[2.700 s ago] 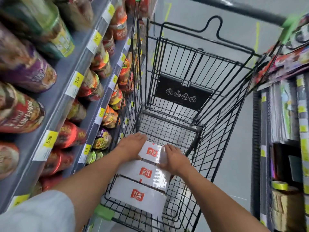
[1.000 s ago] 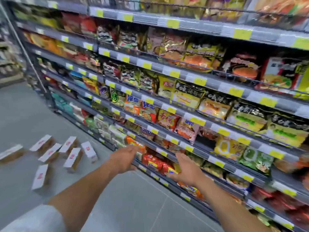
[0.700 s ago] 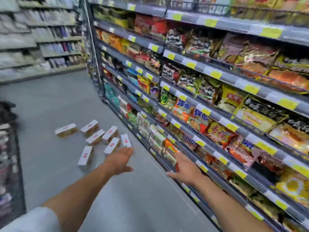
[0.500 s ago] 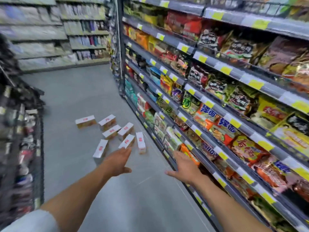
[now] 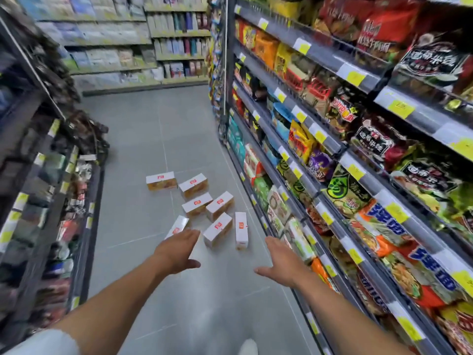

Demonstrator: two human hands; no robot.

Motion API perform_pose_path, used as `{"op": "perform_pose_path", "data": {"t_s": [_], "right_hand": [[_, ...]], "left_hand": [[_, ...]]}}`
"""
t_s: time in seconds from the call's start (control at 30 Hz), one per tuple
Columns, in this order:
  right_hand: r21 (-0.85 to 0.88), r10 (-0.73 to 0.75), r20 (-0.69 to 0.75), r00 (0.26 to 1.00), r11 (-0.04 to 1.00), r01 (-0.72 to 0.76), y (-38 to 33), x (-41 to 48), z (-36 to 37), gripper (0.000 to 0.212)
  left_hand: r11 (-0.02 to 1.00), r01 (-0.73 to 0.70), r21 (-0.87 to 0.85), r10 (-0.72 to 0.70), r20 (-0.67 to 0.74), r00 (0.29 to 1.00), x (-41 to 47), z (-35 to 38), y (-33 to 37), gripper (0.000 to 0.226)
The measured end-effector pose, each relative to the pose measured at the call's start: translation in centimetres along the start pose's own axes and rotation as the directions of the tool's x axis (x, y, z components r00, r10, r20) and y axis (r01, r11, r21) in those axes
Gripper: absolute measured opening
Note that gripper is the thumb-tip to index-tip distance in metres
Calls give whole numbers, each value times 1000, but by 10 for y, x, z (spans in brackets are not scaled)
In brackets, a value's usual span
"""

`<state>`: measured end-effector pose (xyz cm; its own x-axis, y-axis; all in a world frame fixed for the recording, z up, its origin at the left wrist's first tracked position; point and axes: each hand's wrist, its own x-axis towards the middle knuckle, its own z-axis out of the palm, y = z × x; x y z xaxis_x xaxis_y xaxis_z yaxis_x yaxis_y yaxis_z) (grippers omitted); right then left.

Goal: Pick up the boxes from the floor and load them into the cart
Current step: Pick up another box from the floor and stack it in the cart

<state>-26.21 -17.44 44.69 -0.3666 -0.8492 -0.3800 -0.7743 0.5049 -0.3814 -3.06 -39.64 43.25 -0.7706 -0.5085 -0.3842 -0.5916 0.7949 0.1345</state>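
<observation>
The person has turned away from the cart, now out of view. The left hand (image 5: 176,253) and right hand (image 5: 280,262) reach forward, empty, fingers spread. Seven boxes (image 5: 197,203) lie scattered just beyond them, likely the next pickup.

Seven white boxes (image 5: 197,204) lie scattered on the grey floor (image 5: 143,139) ahead.

A pale grey tiled floor (image 5: 158,129) runs toward twelve o'clock. From one to four o'clock stand grey metal shelves (image 5: 330,147) crammed with bright snack packets, with yellow price tags (image 5: 400,108) along their edges. A dark, blurred rack (image 5: 38,180) stands at nine o'clock, and pale far shelving (image 5: 115,47) at eleven.
</observation>
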Motion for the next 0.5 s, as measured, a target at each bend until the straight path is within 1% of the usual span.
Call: {"op": "perform_pose_path", "data": {"t_s": [0.1,0.2,0.33,0.5], "right_hand": [[-13,-28,26,999,1000,28,9,48,-17,92],[12,-75,59,995,997,74,9,96,-29,91],[-18,-100,129,987,995,103,-1,159,-36,90],[-62,-103,191,976,991,116,-4,246,-29,84]], "left_hand": [[998,50,-25,-51,-37,998,35,-17,-8,95],[991,105,-84,-110,-52,993,61,-22,-18,97],[974,185,-134,-189,-18,982,91,-19,-43,100],[959,209,-191,-208,24,978,139,-13,-86,100]]}}
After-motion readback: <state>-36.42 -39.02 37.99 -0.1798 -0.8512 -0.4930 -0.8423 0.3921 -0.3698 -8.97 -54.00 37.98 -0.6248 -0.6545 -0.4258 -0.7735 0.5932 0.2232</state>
